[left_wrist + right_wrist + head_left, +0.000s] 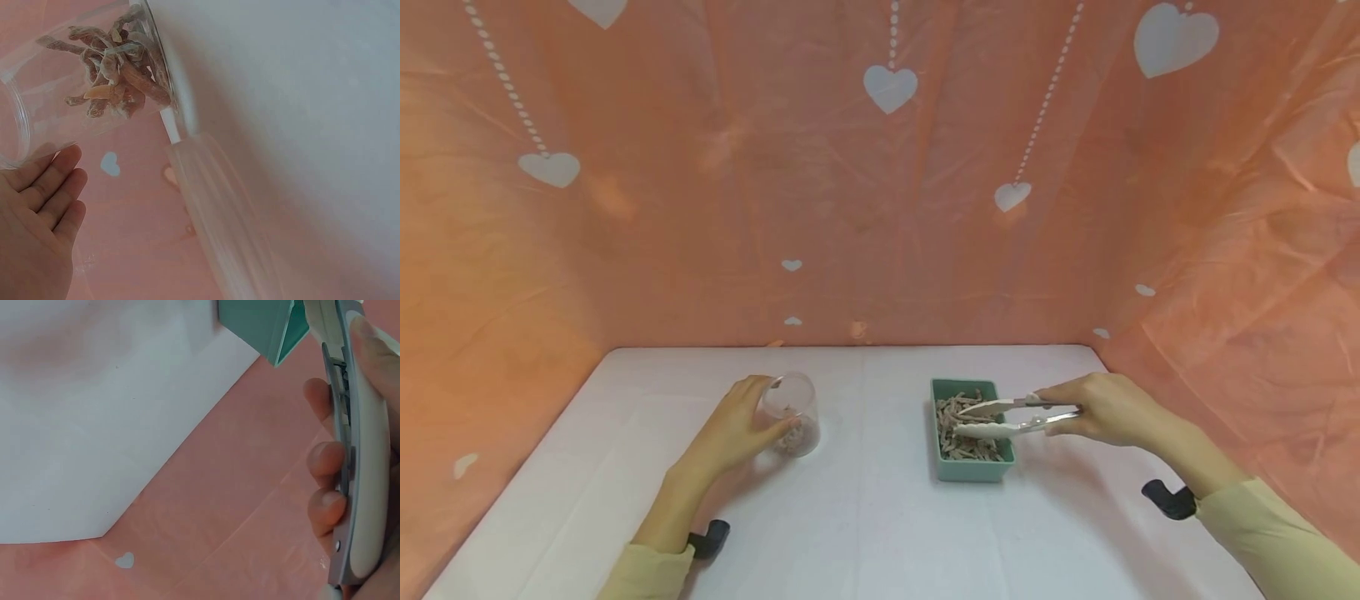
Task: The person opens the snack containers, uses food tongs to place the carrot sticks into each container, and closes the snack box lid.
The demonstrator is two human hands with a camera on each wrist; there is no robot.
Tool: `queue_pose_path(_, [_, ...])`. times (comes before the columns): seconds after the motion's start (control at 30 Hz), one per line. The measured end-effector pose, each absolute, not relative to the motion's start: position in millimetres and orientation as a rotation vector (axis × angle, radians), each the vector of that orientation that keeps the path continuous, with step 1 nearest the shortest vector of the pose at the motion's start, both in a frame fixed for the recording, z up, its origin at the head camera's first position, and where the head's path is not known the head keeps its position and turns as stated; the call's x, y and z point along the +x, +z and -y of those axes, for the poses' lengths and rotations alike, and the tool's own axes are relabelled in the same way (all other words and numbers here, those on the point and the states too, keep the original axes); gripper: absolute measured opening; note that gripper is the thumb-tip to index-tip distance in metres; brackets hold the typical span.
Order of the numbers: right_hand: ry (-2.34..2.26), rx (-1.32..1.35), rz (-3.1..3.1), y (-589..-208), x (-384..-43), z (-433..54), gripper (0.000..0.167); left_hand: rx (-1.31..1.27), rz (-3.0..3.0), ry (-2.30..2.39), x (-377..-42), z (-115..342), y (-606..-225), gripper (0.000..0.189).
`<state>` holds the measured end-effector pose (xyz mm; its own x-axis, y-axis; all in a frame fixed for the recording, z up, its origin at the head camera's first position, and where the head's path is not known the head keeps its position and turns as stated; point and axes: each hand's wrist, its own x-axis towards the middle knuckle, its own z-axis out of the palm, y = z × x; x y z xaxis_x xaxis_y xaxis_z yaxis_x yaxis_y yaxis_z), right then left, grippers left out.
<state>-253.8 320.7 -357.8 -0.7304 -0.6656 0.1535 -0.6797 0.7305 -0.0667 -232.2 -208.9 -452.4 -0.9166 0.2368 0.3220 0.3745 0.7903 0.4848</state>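
Note:
My left hand (737,425) holds a clear plastic jar (792,392), its thumb across the near side and its fingers at the far side. The jar stands upright on the table with some brown dried strips (119,69) at its bottom. To the right, my right hand (1097,408) grips a pair of metal tongs (1030,423) with pale tips and white handle panels. The tong tips are spread apart over a green rectangular box (973,472) heaped with brown dried strips (966,448). In the right wrist view, fingers and thumb press the tong handles from both sides.
A white-covered table (865,533) lies under both containers. An orange-pink curtain (820,183) with white hearts hangs behind and along both sides. Black bands (1168,500) show at the wrists, by the yellow sleeves (1277,533).

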Motion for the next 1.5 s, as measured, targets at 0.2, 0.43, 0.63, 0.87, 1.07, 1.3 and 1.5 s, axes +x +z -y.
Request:
queue_pose_path(0.2, [0.214,1.050,2.788,-357,-252,-323,0.050,-0.479,2.729,-0.814,-232,210,-451,0.071])
queue_pose_path(0.43, [0.233,1.027,2.743,-356,-250,-328,0.048,-0.494,2.717,-0.810,-231,211,-451,0.070])
queue_pose_path(0.63, [0.278,1.027,2.707,-356,-249,-332,0.050,-0.499,2.711,-0.805,-232,211,-452,0.069])
queue_pose_path(0.87, [0.300,0.992,2.740,-355,-248,-332,0.052,-0.505,2.707,-0.821,-232,210,-452,0.068])
queue_pose_path(1.07, [0.304,1.001,2.722,-355,-248,-331,0.052,-0.497,2.718,-0.818,-232,209,-451,0.069])
queue_pose_path(1.3, [0.320,1.028,2.682,-353,-249,-328,0.051,-0.485,2.725,-0.812,-231,210,-451,0.071])
queue_pose_path(1.5, [0.326,1.068,2.615,-351,-252,-324,0.049,-0.490,2.727,-0.815,-231,210,-452,0.071])
